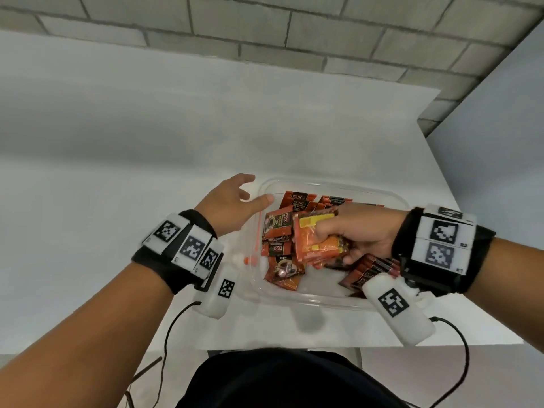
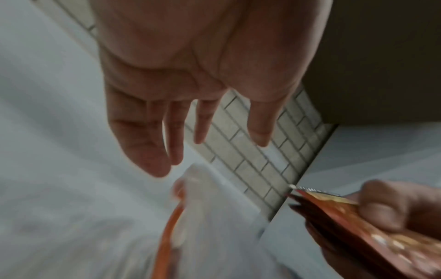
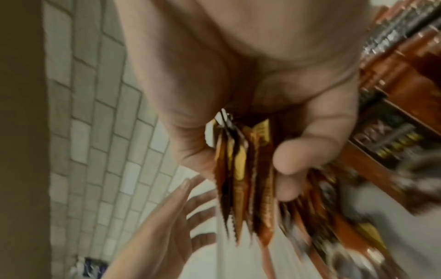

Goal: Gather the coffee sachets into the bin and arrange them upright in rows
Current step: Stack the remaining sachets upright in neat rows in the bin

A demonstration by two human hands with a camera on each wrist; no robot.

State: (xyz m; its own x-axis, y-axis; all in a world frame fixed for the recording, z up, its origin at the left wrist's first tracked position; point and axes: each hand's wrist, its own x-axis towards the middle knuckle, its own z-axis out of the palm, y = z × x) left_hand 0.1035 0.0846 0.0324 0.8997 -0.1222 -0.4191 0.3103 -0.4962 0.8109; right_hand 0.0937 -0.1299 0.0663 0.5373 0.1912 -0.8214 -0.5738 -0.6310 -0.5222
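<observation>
The coffee sachets point(image 1: 316, 244) in play are a small stack clamped in the right hand point(image 1: 365, 231), held over the middle of the clear bin point(image 1: 323, 300), fingers curled over the top face w/ thumb under — the right wrist view shows several serrated edges fanned out of the fist point(image 3: 241, 169). Judging by look, they're light, thin foil packs: flexible, a bit slick, prone to sliding past each other, so a firm pinch across the flat faces near mid-length seems the safest hold; gripping by one end would likely let the stack splay. The held stack lies roughly flat, tilted, long axis running near-far, one short end toward the bin's far wall. Below and left of it, loose sachets point(image 1: 278, 228) lie flat and jumbled on the bin floor, pointing assorted ways; along the far wall point(image 1: 329, 200) and the near-right corner point(image 1: 371, 267) others stand on edge in rows, packed face to face. The left hand point(image 1: 232, 201) hovers at the bin's left rim, fingers spread and relaxed, holding nothing, apart from the right hand. An orange strip point(image 1: 258, 231) shows at the bin's left side — can't tell what it is. The bin sits near the right part of the white tabletop point(image 1: 117, 172), a brick wall point(image 1: 265, 30) beyond.
</observation>
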